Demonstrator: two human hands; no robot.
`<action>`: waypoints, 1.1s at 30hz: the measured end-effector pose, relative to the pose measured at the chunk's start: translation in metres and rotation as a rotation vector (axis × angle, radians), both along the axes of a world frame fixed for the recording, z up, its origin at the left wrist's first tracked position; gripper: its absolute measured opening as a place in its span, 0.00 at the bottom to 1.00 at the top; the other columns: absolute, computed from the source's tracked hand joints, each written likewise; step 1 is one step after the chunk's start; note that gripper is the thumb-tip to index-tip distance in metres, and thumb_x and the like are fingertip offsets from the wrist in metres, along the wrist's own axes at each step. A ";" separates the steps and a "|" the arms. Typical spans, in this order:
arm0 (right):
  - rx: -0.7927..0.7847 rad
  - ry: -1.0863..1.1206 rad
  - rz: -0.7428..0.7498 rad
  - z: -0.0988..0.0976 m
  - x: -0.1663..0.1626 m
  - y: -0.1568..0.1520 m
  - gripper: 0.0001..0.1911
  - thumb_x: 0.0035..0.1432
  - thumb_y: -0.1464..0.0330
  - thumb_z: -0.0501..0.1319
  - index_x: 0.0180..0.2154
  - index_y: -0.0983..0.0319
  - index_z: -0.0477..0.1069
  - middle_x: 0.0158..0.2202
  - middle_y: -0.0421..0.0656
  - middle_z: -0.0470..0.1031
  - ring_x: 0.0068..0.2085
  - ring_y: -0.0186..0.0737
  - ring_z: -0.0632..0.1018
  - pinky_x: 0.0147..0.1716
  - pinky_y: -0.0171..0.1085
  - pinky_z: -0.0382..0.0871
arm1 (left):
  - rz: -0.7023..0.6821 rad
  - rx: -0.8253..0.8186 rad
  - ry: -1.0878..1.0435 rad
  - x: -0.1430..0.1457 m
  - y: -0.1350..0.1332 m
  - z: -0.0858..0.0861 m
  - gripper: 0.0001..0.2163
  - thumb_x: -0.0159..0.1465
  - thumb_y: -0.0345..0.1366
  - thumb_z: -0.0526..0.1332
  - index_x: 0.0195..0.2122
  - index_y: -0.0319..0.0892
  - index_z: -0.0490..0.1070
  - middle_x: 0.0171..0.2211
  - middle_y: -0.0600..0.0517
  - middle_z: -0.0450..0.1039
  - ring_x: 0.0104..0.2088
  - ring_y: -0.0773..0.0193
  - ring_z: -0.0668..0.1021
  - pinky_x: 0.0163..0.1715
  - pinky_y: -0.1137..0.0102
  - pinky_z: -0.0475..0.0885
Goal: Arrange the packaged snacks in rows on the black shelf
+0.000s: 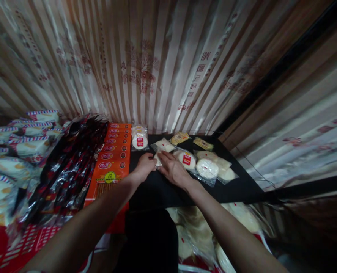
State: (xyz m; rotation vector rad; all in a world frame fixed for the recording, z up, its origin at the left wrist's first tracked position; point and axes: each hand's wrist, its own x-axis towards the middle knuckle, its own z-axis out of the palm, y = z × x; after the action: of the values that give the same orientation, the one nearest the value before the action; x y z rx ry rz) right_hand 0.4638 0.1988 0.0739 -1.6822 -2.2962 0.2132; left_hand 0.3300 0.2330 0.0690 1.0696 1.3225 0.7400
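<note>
Fingers partly bent, the left hand [146, 167] meets the near-left edge of a clear-wrapped white packet [158, 158], just right of the overlapping orange snack packets [108, 157]; whether it pinches that edge cannot be told, as its fingertips are hard to make out. Farther right of the orange packets, the right hand [172, 167] lies palm down over the same packet with fingers nearly straight, covering most of it; whether the thumb grips underneath is hidden. Touching the orange packets on their right stands a stack of round white packets with red labels [140, 138]. Well right of them, a red-labelled round packet [186, 159] is partly covered by the right hand. Left of the orange packets, dark glossy packets [71, 167] blur together; beyond these, white striped-top bags [3, 167] are cut off by the frame. Below-left, a forearm hides part of a red basket [32, 242].
</note>
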 end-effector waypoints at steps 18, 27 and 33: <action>-0.170 0.803 -0.152 0.016 0.006 -0.018 0.15 0.53 0.60 0.59 0.41 0.61 0.65 0.34 0.42 0.75 0.34 0.39 0.75 0.36 0.38 0.70 | -0.019 -0.217 -0.288 -0.031 -0.007 0.059 0.13 0.64 0.38 0.54 0.24 0.38 0.64 0.16 0.55 0.66 0.17 0.71 0.72 0.18 0.78 0.66; -0.225 0.908 -0.275 0.007 -0.025 0.011 0.14 0.48 0.58 0.61 0.32 0.61 0.66 0.27 0.39 0.74 0.29 0.36 0.74 0.30 0.34 0.68 | 0.075 -0.050 -0.063 -0.046 0.006 0.050 0.04 0.60 0.25 0.56 0.28 0.36 0.66 0.15 0.59 0.62 0.14 0.75 0.69 0.17 0.80 0.64; -0.157 0.637 -0.310 -0.009 -0.038 0.033 0.10 0.52 0.62 0.56 0.31 0.61 0.70 0.26 0.38 0.71 0.28 0.35 0.71 0.30 0.34 0.65 | 0.148 0.022 0.050 -0.053 0.022 0.037 0.06 0.57 0.23 0.55 0.25 0.37 0.66 0.15 0.58 0.62 0.15 0.73 0.70 0.17 0.79 0.64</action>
State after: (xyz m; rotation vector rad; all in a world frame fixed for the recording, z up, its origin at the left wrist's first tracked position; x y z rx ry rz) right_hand 0.4262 0.2323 0.0645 -1.6952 -1.5701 0.7526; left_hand 0.2766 0.2549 0.1057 1.0210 1.4509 0.8433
